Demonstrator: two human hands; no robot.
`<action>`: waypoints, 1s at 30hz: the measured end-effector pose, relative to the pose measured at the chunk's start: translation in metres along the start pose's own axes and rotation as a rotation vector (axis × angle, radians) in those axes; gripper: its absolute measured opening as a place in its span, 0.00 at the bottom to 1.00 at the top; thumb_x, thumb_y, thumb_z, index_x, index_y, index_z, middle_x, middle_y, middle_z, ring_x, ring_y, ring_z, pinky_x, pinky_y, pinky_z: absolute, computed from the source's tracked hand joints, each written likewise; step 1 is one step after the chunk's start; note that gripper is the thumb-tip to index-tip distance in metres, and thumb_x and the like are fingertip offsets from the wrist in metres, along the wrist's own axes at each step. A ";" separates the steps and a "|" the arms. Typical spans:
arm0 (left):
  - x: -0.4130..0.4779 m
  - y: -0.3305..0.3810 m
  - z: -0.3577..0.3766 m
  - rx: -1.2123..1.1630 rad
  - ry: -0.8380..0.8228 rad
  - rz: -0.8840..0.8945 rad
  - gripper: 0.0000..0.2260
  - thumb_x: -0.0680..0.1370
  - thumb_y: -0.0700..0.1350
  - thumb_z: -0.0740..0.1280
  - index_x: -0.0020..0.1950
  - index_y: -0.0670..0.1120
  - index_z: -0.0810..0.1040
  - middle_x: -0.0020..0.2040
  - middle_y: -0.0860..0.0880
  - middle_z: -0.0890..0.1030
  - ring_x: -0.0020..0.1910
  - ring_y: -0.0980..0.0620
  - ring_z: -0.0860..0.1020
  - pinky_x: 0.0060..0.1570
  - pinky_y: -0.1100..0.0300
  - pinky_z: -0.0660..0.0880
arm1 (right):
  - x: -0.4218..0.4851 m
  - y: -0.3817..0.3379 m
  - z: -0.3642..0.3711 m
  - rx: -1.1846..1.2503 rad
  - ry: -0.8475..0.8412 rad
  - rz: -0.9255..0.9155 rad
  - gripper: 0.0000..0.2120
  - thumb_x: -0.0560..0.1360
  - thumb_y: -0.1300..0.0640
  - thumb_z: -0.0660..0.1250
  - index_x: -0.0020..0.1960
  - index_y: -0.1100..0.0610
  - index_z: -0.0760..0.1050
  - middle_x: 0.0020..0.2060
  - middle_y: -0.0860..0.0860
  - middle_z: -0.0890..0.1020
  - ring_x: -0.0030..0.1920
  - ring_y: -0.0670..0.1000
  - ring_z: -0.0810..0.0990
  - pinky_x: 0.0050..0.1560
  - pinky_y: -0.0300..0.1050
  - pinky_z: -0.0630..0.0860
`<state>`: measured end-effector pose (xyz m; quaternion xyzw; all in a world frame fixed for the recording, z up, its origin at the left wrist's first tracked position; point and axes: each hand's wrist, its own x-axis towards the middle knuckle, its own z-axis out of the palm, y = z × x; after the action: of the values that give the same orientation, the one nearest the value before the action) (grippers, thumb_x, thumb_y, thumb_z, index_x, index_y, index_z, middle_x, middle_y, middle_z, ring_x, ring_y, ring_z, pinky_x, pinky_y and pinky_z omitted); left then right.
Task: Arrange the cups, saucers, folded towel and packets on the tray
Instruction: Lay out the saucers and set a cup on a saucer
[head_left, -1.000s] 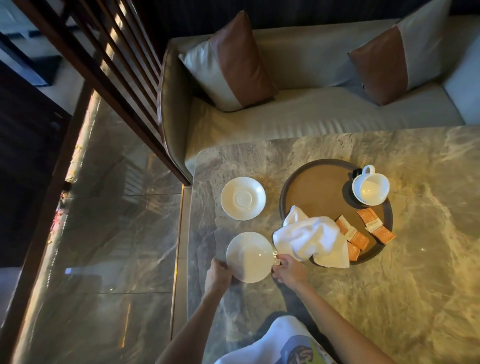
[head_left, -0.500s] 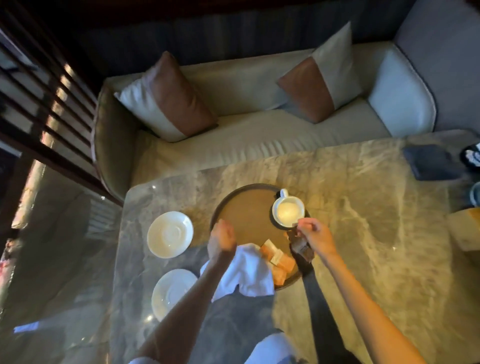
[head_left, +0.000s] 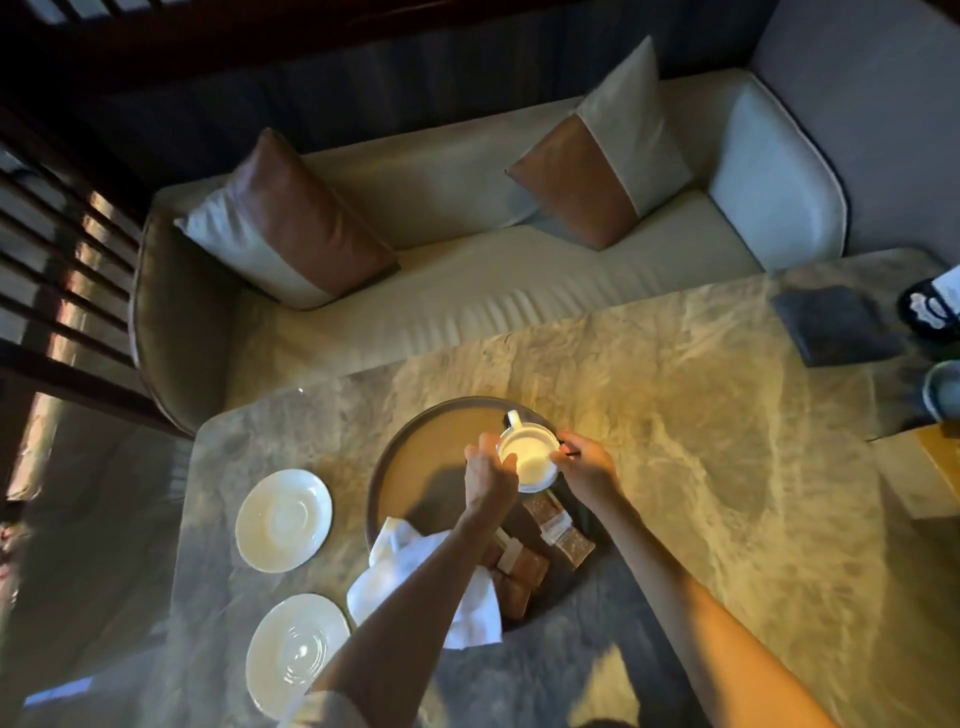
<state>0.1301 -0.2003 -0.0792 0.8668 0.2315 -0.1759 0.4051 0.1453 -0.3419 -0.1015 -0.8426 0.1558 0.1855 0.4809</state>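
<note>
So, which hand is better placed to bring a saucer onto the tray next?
Left, probably. The far saucer and near saucer lie left of the tray, on the left hand's side; the right hand, beyond the cup, would have to cross the left arm.

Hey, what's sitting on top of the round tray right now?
A white cup, held between the left hand and right hand, several packets, and a white towel drooping over the near rim of the tray. The left forearm covers part of the towel and packets.

The left hand (head_left: 488, 474), right hand (head_left: 586, 463) and forearms are bare; a pale sleeve (head_left: 323, 711) edges the left arm.
</note>
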 end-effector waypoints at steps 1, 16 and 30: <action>0.000 -0.001 -0.001 0.007 -0.005 -0.005 0.13 0.80 0.40 0.63 0.63 0.40 0.72 0.61 0.38 0.74 0.59 0.41 0.75 0.53 0.52 0.73 | -0.001 0.001 0.003 -0.003 0.016 -0.009 0.15 0.75 0.62 0.67 0.61 0.62 0.80 0.50 0.58 0.84 0.47 0.54 0.79 0.44 0.38 0.71; -0.040 -0.044 -0.084 -0.412 0.033 -0.105 0.16 0.64 0.45 0.63 0.50 0.44 0.78 0.49 0.40 0.83 0.50 0.37 0.82 0.51 0.41 0.80 | -0.057 -0.044 0.044 0.376 -0.134 -0.025 0.09 0.80 0.61 0.64 0.60 0.55 0.76 0.56 0.53 0.79 0.56 0.53 0.78 0.47 0.50 0.83; -0.145 -0.276 -0.173 -0.786 -0.105 -0.346 0.08 0.82 0.42 0.62 0.60 0.46 0.69 0.53 0.44 0.76 0.52 0.42 0.79 0.44 0.46 0.81 | -0.224 -0.019 0.254 0.569 -0.266 0.420 0.10 0.81 0.65 0.61 0.62 0.60 0.71 0.57 0.62 0.77 0.56 0.66 0.80 0.49 0.63 0.81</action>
<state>-0.1207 0.0537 -0.0737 0.5849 0.4019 -0.1838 0.6801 -0.0851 -0.0932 -0.1026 -0.5936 0.3067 0.3372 0.6633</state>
